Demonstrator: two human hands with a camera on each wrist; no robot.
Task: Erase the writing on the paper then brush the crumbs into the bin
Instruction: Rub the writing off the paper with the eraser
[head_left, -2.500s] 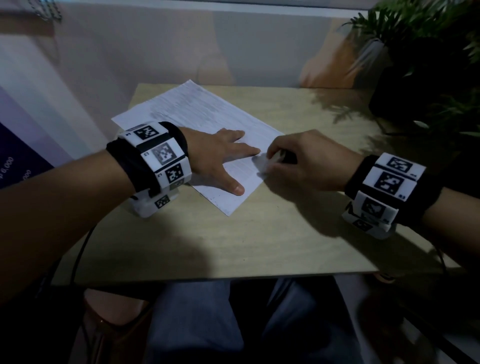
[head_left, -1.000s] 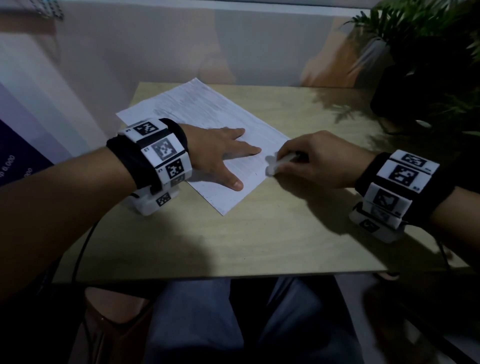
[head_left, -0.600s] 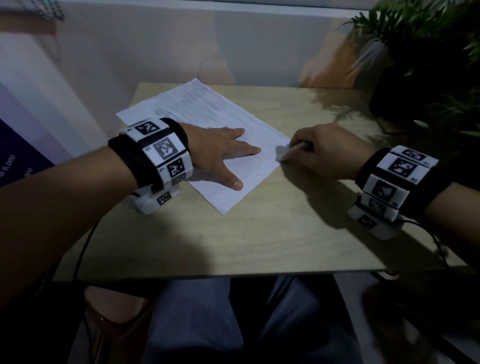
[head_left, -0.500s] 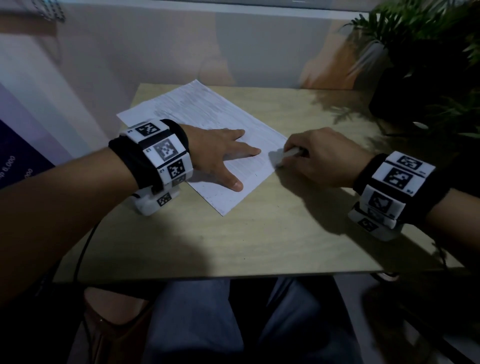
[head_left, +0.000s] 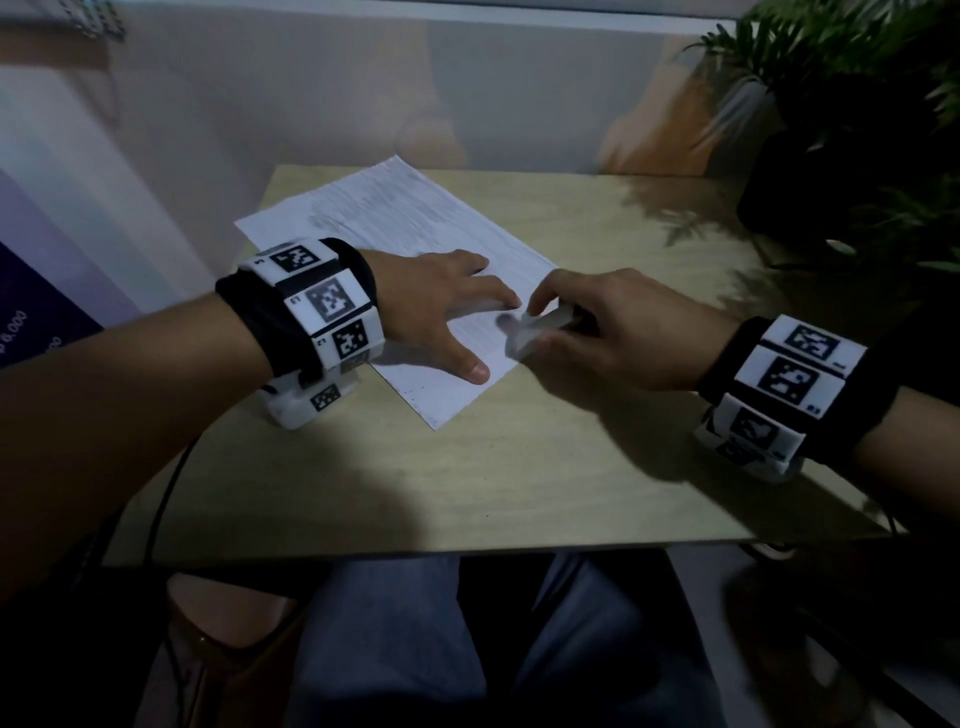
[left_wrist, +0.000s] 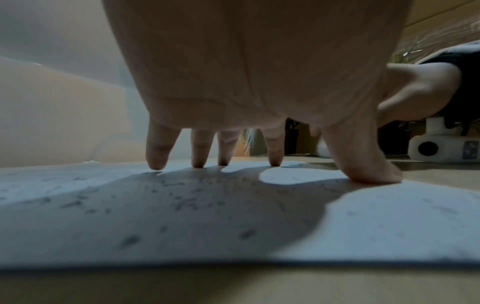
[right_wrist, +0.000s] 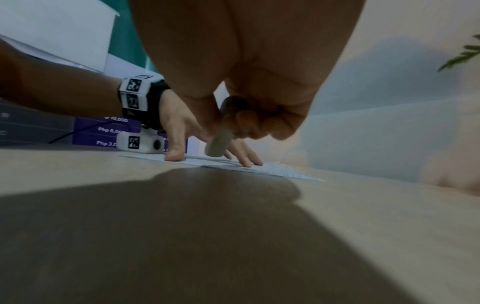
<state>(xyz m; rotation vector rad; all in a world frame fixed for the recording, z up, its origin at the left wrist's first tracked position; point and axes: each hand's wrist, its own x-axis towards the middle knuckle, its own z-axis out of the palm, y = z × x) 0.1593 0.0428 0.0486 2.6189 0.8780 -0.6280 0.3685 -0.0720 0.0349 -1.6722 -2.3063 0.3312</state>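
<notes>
Thin, light, easily creased white printed paper sheet (head_left: 395, 228) lying flat on pale wooden table (head_left: 545, 467), pinned by spread, flat left hand (head_left: 441, 306); right hand (head_left: 613, 332) pinching small stiff white eraser (head_left: 540, 325) at near edge.

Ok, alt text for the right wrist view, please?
The right hand grips a pale eraser, angled down toward the paper on a wooden table. Beyond it, the left hand presses flat on the sheet.
</notes>
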